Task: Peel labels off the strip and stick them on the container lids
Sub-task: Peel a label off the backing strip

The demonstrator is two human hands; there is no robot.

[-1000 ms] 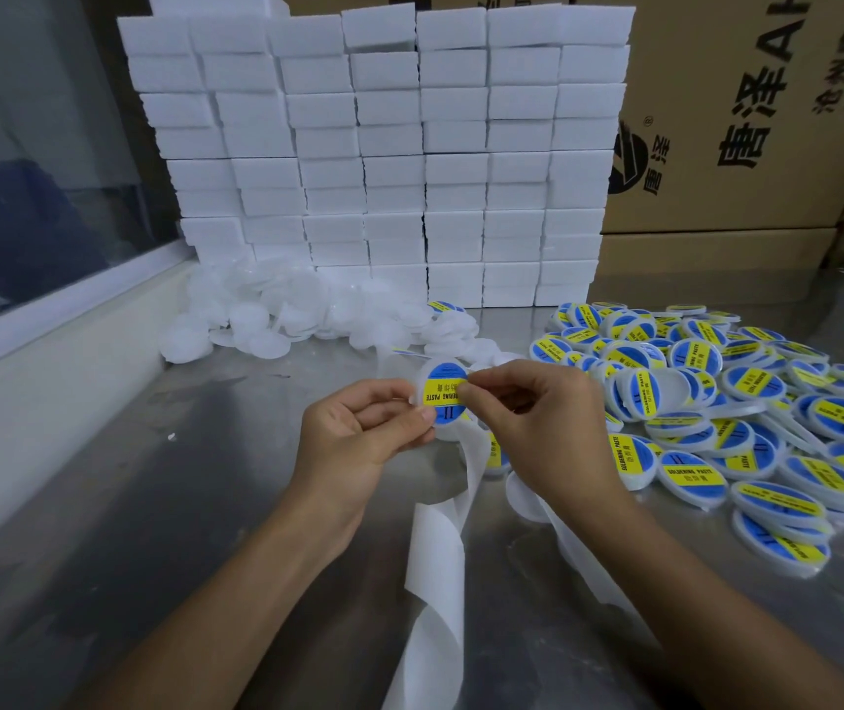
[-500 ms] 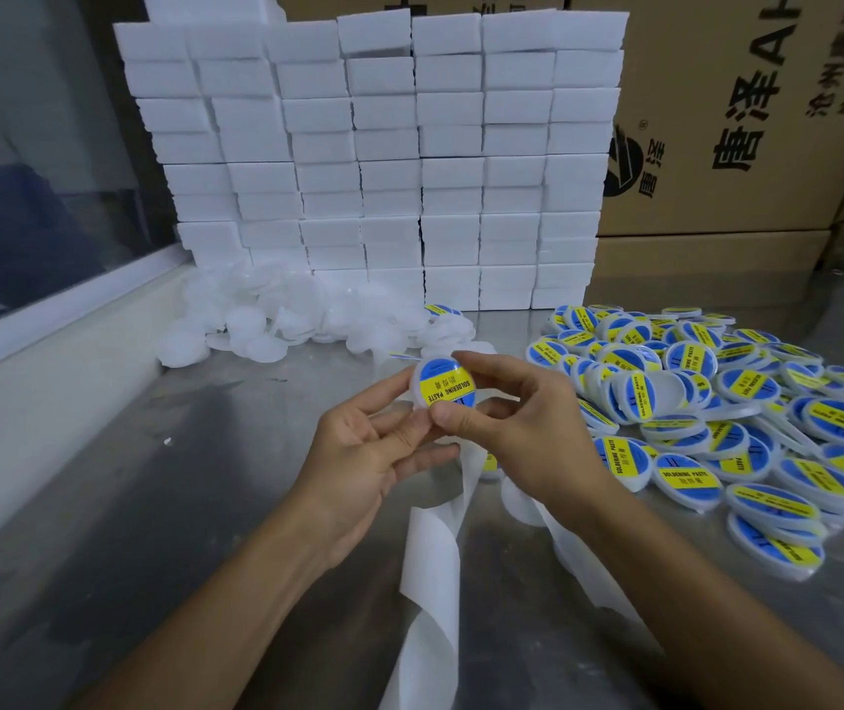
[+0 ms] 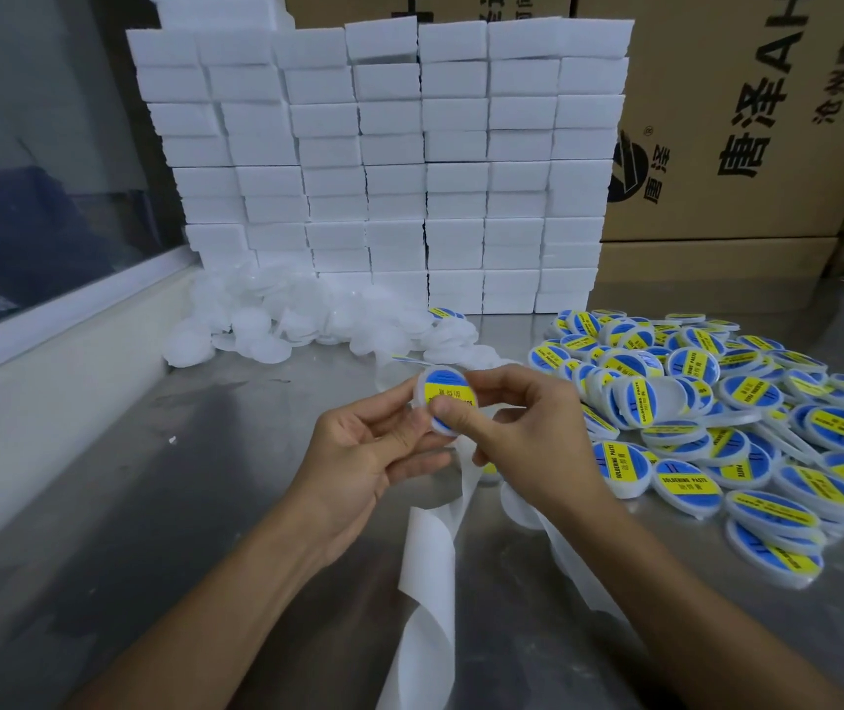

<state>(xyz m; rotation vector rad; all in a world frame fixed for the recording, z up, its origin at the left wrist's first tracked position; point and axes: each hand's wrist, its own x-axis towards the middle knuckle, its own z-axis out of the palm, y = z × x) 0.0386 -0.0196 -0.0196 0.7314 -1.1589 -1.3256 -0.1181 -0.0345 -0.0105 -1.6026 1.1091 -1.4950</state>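
Steel table [image 3: 164, 504], window [image 3: 41, 161] left, cardboard boxes [image 3: 748, 120] behind

Held lid [image 3: 444, 397] as landmark, white round, blue-yellow label on face; left hand [image 3: 358, 463] grips its left edge; right hand [image 3: 527, 427] holds right side, thumb [image 3: 448, 411] pressing on label; bare backing strip [image 3: 430, 597] curls below lid toward viewer; labelled lids pile [image 3: 748, 427] right of it; plain lids heap [image 3: 307, 320] behind-left; white block stack [image 3: 384, 166] beyond; cardboard boxes [image 3: 748, 120] behind-right; steel table [image 3: 153, 504] under all.
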